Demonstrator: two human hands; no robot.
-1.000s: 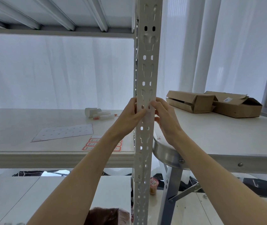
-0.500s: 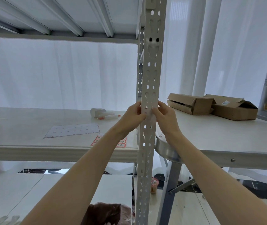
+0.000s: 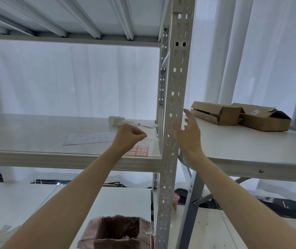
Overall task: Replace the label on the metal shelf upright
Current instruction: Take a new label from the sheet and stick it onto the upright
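Note:
The perforated grey metal shelf upright (image 3: pixel 172 97) runs top to bottom through the middle of the view. My left hand (image 3: pixel 130 136) is over the shelf board, left of the upright, thumb and fingers pinched on what looks like a small pale label strip trailing toward the post. Just right of the upright, my right hand (image 3: pixel 187 133) hovers with fingers spread, holding nothing and apart from the metal. A sheet of red-bordered labels (image 3: pixel 140 151) lies on the shelf below my left hand.
On the shelf board (image 3: pixel 35 155) lie a white dotted backing sheet (image 3: pixel 91 138) and a white roll (image 3: pixel 114 120). Two cardboard boxes (image 3: pixel 217 113) sit on the table (image 3: pixel 251 164) at right. A bag-lined bin (image 3: pixel 118 230) stands below.
Both hands have come off the upright. The left drew back to the left with fingers pinched; the right opened and moved slightly right. The view tilted upward.

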